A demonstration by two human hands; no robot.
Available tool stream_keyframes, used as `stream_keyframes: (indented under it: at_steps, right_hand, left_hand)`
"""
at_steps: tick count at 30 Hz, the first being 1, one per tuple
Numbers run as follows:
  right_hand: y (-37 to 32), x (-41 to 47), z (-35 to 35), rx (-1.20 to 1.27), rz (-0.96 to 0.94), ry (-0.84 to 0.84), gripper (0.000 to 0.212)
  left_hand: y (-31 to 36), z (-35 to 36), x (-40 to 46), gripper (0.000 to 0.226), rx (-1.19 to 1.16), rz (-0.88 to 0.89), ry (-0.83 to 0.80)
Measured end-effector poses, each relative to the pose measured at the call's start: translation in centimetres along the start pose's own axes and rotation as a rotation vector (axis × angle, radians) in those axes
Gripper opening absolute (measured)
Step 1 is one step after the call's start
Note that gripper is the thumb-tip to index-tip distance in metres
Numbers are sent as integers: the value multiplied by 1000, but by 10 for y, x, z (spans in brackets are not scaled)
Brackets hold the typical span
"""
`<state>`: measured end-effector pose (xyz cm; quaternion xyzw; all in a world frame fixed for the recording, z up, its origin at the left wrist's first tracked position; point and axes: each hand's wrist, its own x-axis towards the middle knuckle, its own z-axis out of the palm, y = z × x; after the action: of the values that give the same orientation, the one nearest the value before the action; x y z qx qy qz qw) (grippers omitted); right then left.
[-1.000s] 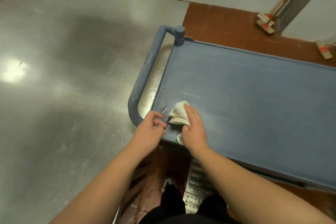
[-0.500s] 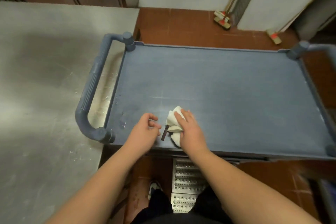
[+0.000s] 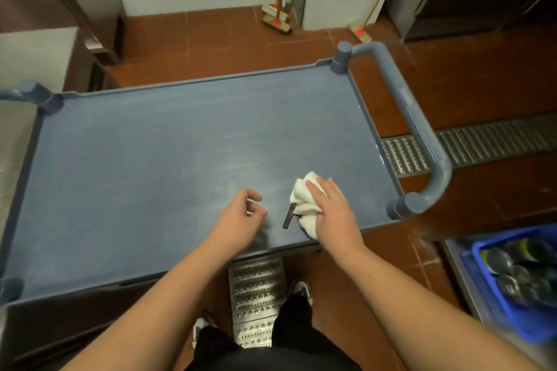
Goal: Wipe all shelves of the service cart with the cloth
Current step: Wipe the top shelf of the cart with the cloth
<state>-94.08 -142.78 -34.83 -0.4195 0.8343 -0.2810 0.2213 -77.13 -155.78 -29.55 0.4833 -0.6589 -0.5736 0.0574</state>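
The right hand [image 3: 333, 214] presses a crumpled white cloth [image 3: 304, 205] flat onto the top shelf [image 3: 180, 159] of the blue-grey service cart, near the front edge and toward the handle [image 3: 422, 135] on the person's right. The fingers lie fairly straight across the wad, with the heel of the hand behind it, which probably spreads the pressure so the cloth drags evenly over the surface rather than rolling up. A small dark strip [image 3: 288, 219], perhaps a tag or label, sticks out of the cloth on its left side; what it is cannot be made out. The left hand [image 3: 241, 220] hovers just beside the cloth over the shelf, fingers loosely curled and holding nothing, likely kept close for balance or to steady the cart. The work looks to be at an early stage: only the top shelf is visible, and any lower shelves are hidden beneath it. A blue crate [image 3: 512, 286] of dishes sits at the lower right
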Motion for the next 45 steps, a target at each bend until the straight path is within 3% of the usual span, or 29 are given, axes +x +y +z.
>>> stream_keyframes:
  at_steps: [7,14,30,37,39,45]
  right_hand:
    - [47,4,-49,-21,55,62,84]
    - [36,3,-34,101,94,163,85]
    - [-208,-13,188,187,-54,-103,78]
    - [-302,-20,265,203,-141,-287,79]
    - [-319,-16,268,309,-97,-297,76]
    - [-327,-3,225,764,304,-162,59]
  left_hand:
    - [25,35,13,21,73,19,-48]
    - [10,5,9,21,48,-6,-5]
    - [-133,-239,-66,23,-129,-134,265]
    - [-171,-299,-97,21,-165,-168,323]
    - [-176,-305,-102,21,-166,-173,328]
    - [-170,-307,-102,21,-239,-162,333]
